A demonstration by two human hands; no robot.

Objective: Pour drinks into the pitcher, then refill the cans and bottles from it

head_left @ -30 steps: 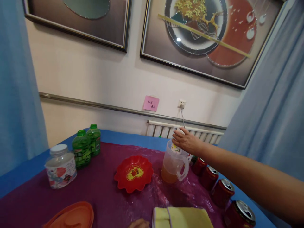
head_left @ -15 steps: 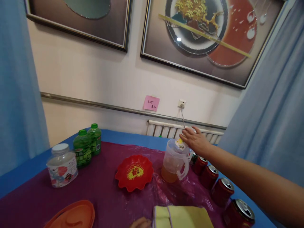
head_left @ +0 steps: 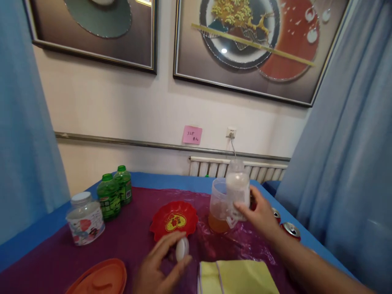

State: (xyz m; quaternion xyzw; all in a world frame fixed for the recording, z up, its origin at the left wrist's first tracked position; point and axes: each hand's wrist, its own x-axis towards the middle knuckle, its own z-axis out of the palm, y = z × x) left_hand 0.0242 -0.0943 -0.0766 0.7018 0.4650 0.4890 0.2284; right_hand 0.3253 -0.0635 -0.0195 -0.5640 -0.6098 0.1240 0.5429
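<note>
My right hand [head_left: 260,212] is wrapped round a clear bottle [head_left: 238,183] with whitish contents, upright and blurred, with no cap seen on its mouth. The bottle is in front of part of a translucent plastic pitcher [head_left: 218,204], which has amber liquid at its bottom. Nearer the camera, my left hand [head_left: 161,261] pinches a small white bottle cap [head_left: 182,248] between thumb and fingers. Just beyond that hand lies a red scalloped plate [head_left: 159,216] with a yellow print, its near edge partly covered by the fingers.
A folded yellow cloth [head_left: 241,277] and an orange lid [head_left: 101,277] lie along the near edge. To the left stand a white-capped jar [head_left: 85,220] and two green bottles [head_left: 108,198]. Dark red cans [head_left: 290,232] line the right side, partly behind my arm.
My right hand has come nearer from behind the pitcher, bringing the clear bottle into plain view. My left hand has risen from the bottom edge with the cap. The view has shifted slightly.
</note>
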